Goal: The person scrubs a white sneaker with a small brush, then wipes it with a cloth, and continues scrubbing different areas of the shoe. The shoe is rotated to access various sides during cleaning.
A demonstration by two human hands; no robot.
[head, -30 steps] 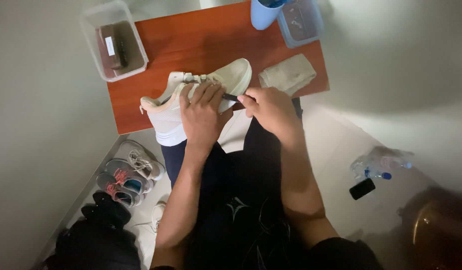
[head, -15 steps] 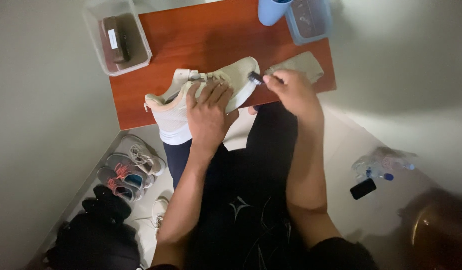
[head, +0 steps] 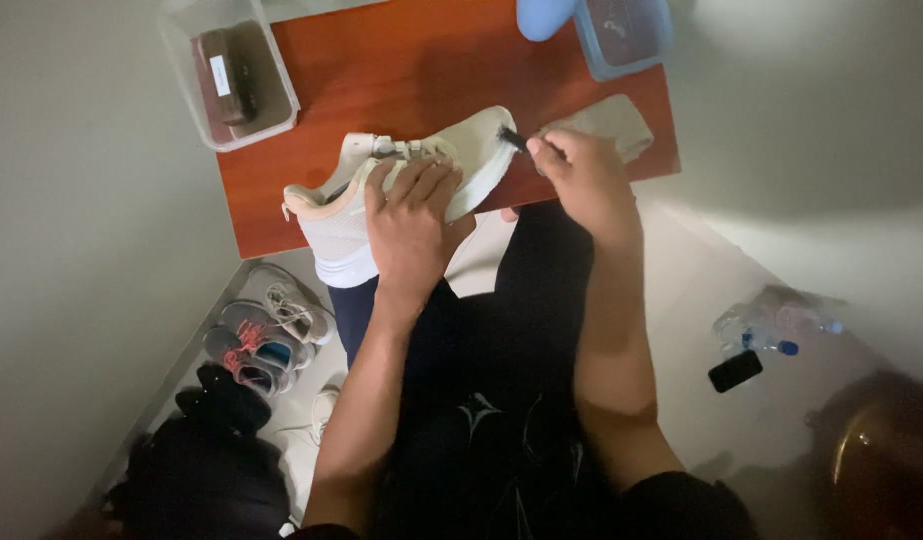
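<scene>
On table edge | pale sneaker (head: 461, 160) (laces up) | seemingly brush (head: 511, 140) at toe

Matt cloth shoe (head: 481, 150); glossy wooden table (head: 401, 70); clear plastic box (head: 186, 75).

Bare tabletop (head: 401, 60) btwn clear bin (head: 186, 90) & blue box (head: 621, 40).

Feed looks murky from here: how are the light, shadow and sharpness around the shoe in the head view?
Head view: dim overall, bright patch on the floor upper right; the shoe and table are lit and fairly sharp; the brush in the right hand is small and slightly soft; the left hand rests on the shoe; bottom corners sink into shadow.
</scene>
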